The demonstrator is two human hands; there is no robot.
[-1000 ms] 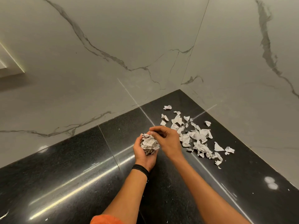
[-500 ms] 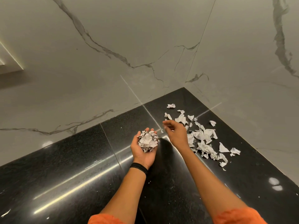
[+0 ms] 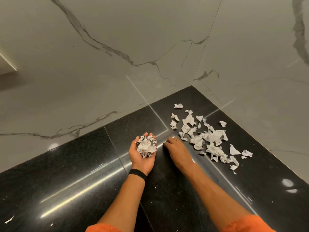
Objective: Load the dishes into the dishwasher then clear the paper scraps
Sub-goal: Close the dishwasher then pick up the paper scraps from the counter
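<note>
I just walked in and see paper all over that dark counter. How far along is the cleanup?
Partly done. The left hand, palm up, already cups a wad of collected scraps. The right hand is down on the black counter beside the loose scraps, reaching for more. That scattered pile near the corner is what remains. No dishes or dishwasher are in view, so that part cannot be judged.

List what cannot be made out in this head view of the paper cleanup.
- Right hand: its fingertips curl under, so whether they pinch a scrap is hidden by the hand itself.
- Wad of scraps in the left hand: the print is too small to read.
- Loose scraps on the black counter: overlapping pieces prevent a count.
- Dishwasher and dishes: outside the frame.
- Orange sleeves: cut off by the bottom edge.
</note>
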